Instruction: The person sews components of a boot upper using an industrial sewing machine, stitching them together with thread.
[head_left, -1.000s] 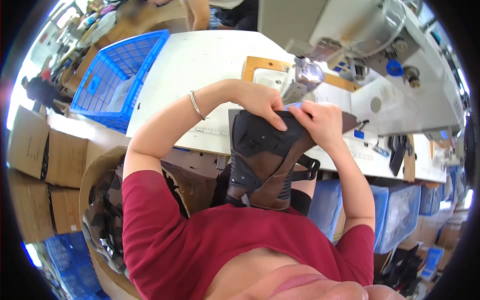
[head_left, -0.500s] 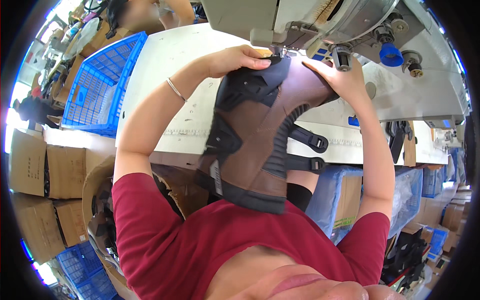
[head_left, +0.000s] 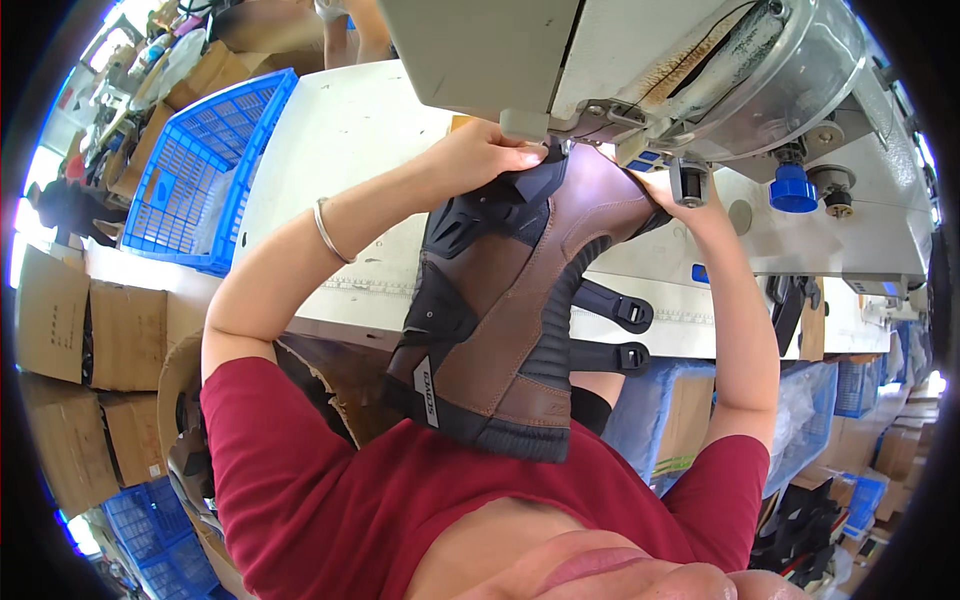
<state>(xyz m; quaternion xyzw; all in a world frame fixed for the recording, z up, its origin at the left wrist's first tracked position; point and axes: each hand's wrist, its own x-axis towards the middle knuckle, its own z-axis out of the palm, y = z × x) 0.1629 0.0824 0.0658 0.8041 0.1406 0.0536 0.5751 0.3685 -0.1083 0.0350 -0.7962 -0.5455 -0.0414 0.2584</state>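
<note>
From the head camera, the person sits close to a white worktable (head_left: 330, 150) and holds a brown and black boot upper (head_left: 510, 300) up under the head of an industrial sewing machine (head_left: 640, 70). The left hand (head_left: 490, 155) lies flat over the upper's top edge, fingers spread and pressing down, seemingly to keep the leather steady by the needle area. The right hand (head_left: 680, 195) grips the opposite edge from below the machine head; its fingers are partly hidden, so how tightly it closes I cannot tell. The upper hangs off the table edge toward the person's red shirt (head_left: 400, 500), its two black buckle straps (head_left: 615, 330) dangling right. A blue plastic crate (head_left: 205, 170) stands at the far left.
</note>
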